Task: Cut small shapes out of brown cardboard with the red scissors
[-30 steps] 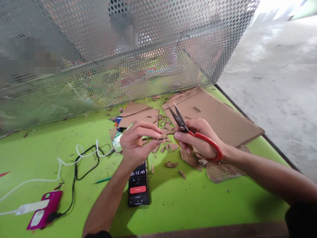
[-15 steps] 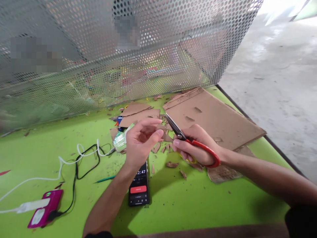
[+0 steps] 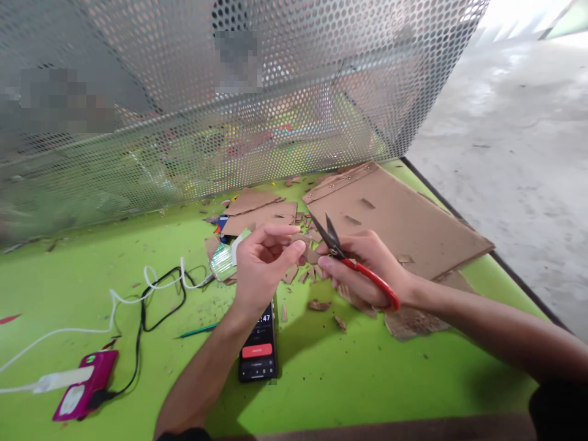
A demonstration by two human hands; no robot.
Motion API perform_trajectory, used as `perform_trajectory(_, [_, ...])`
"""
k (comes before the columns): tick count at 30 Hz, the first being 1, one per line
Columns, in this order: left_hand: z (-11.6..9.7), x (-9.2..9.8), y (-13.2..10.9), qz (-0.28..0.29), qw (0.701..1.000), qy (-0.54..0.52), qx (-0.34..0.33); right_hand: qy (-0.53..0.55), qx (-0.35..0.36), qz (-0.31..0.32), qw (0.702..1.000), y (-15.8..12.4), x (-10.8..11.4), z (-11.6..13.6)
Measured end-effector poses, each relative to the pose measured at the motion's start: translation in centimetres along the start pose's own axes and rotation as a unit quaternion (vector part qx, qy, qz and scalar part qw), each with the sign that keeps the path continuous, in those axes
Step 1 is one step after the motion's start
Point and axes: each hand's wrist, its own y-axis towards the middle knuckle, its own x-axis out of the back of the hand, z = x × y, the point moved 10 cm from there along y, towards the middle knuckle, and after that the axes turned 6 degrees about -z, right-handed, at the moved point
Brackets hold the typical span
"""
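My right hand (image 3: 367,269) is closed around a pair of scissors (image 3: 334,250) with red handles; the dark blades are parted and point up and away. To its left, my left hand (image 3: 269,260) has curled fingers, with thumb and forefinger close together at a small piece of cardboard (image 3: 310,252). Fingers partly hide that piece, and it overlaps the scraps behind. Small cardboard scraps (image 3: 316,304) lie on the green table below both hands. Partly covered by my left wrist is a lit phone (image 3: 257,352).
Large cardboard sheets (image 3: 404,214) lie at the right, with cut cardboard (image 3: 261,214) behind my left hand. A perforated metal screen (image 3: 285,122) rises at the back. At left are a magenta power bank (image 3: 87,386), a white cable (image 3: 113,306) and a green pencil (image 3: 197,331).
The scissor blades have gone from nearly closed to parted, and the red handle has shifted slightly in my right hand. My left hand has hardly moved.
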Motion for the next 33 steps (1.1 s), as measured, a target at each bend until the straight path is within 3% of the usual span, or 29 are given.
perform_trajectory(9, [1.2,-0.7,0.2,0.006,0.996,-0.068,0.063,0.075,-0.036,0.013,0.996,0.0,0.0,-0.8])
perform_trajectory(18, [-0.7,-0.5,-0.3,0.013,0.999,0.013,-0.029,-0.067,0.0,-0.014,0.998,0.3,0.1,-0.1])
perform_trajectory(23, [-2.0,0.3,-0.3,-0.034,0.995,0.058,-0.076,-0.13,0.022,-0.009,0.991,0.3,-0.1,0.3])
perform_trajectory(28, [-2.8,0.6,-0.3,-0.057,0.991,0.081,-0.09,-0.207,0.01,0.037,0.978,0.2,-0.9,-0.7])
perform_trajectory(33, [-2.6,0.2,-0.5,-0.046,0.988,0.116,-0.086,-0.198,-0.004,0.109,0.974,-0.3,-2.2,-0.9])
